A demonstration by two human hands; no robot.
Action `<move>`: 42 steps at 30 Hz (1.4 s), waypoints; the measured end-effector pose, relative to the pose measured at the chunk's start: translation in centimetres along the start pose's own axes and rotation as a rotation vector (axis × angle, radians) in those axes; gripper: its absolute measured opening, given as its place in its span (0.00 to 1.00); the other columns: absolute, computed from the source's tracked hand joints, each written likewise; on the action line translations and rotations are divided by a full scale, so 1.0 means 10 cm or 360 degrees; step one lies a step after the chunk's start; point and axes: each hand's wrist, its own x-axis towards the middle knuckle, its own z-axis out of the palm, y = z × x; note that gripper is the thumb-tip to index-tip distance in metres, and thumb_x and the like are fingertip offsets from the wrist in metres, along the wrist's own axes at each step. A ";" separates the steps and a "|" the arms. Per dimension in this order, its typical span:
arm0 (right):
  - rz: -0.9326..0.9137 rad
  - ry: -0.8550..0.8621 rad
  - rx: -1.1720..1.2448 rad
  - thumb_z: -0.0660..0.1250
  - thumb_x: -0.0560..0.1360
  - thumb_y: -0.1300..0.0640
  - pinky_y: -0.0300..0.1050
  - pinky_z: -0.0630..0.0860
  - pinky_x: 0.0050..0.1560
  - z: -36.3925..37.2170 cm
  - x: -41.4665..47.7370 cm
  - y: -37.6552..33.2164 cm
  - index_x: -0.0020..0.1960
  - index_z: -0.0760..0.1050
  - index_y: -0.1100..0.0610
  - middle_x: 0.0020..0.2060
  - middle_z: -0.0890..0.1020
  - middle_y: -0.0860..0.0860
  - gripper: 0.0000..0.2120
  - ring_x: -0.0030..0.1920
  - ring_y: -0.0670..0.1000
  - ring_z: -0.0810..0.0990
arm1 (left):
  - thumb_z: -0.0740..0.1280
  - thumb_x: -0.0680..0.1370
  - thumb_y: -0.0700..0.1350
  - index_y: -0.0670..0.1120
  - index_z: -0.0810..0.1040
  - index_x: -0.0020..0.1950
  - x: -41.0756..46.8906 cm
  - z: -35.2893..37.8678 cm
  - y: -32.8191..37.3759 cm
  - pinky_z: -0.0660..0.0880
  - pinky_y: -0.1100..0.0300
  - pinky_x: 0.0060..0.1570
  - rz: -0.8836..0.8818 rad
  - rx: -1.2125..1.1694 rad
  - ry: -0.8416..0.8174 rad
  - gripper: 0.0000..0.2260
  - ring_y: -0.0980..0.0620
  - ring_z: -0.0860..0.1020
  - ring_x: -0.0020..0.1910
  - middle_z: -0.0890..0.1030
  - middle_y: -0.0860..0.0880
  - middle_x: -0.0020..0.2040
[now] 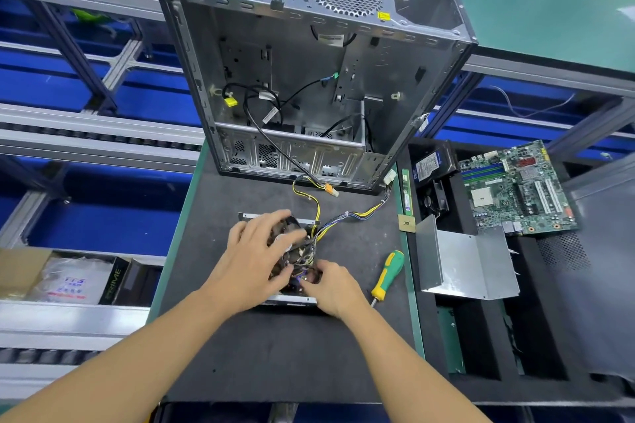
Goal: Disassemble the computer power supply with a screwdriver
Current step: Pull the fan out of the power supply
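Two bare hands work inside the opened power supply point(299, 251), which sits on a black mat point(275, 354) before a gutted computer case point(309, 79)
The left hand point(256, 251) grips the internals with curled fingers; the right hand point(331, 288) tucks curled fingertips into the wiring, and whether they pinch anything cannot be told. The screwdriver point(386, 276) lies just right of it, untouched. Lifting evenly, with the cable bundle point(357, 215) freed, should avoid snags

Head-worn view (wide-angle) — forward-down, close
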 end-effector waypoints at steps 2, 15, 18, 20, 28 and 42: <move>-0.0006 -0.0008 -0.0021 0.66 0.73 0.44 0.45 0.72 0.39 -0.01 0.00 0.01 0.40 0.72 0.49 0.34 0.78 0.45 0.10 0.39 0.53 0.75 | 0.67 0.74 0.57 0.61 0.75 0.63 0.01 -0.01 0.01 0.64 0.47 0.63 0.0316 0.0010 -0.0042 0.18 0.47 0.67 0.70 0.67 0.50 0.73; -0.0070 -0.0077 0.0068 0.73 0.70 0.47 0.40 0.69 0.34 -0.03 -0.04 0.05 0.34 0.69 0.47 0.30 0.76 0.43 0.14 0.36 0.50 0.74 | 0.61 0.77 0.67 0.55 0.77 0.41 0.07 0.02 -0.04 0.61 0.47 0.63 0.0614 0.0223 -0.0160 0.18 0.44 0.68 0.67 0.70 0.54 0.67; -0.0073 -0.0065 0.0038 0.71 0.72 0.51 0.41 0.69 0.37 0.00 -0.02 0.10 0.34 0.69 0.48 0.30 0.75 0.43 0.13 0.35 0.49 0.72 | 0.63 0.78 0.62 0.55 0.78 0.42 0.05 0.02 -0.12 0.62 0.48 0.65 0.0568 0.0193 -0.0086 0.13 0.44 0.67 0.67 0.69 0.53 0.68; -0.0101 -0.0084 0.0017 0.69 0.73 0.55 0.42 0.71 0.41 0.00 0.00 0.11 0.35 0.70 0.49 0.29 0.74 0.43 0.11 0.34 0.48 0.71 | 0.64 0.77 0.59 0.56 0.79 0.45 0.04 0.02 -0.15 0.63 0.49 0.67 0.0522 0.0157 -0.0078 0.09 0.44 0.64 0.71 0.66 0.53 0.73; -0.0136 -0.0173 0.0025 0.69 0.75 0.54 0.39 0.70 0.39 -0.03 0.05 0.09 0.43 0.77 0.52 0.31 0.76 0.42 0.03 0.36 0.48 0.74 | 0.74 0.63 0.66 0.63 0.75 0.61 0.17 -0.06 -0.13 0.58 0.42 0.71 0.0394 0.0357 -0.0348 0.28 0.40 0.55 0.78 0.53 0.49 0.80; 0.0173 -0.0112 -0.0043 0.69 0.71 0.48 0.44 0.66 0.30 -0.07 -0.04 -0.15 0.34 0.67 0.53 0.35 0.76 0.53 0.15 0.35 0.57 0.70 | 0.74 0.68 0.41 0.59 0.78 0.53 0.29 -0.09 -0.01 0.57 0.41 0.71 0.0916 0.0786 -0.0470 0.19 0.40 0.61 0.73 0.63 0.47 0.73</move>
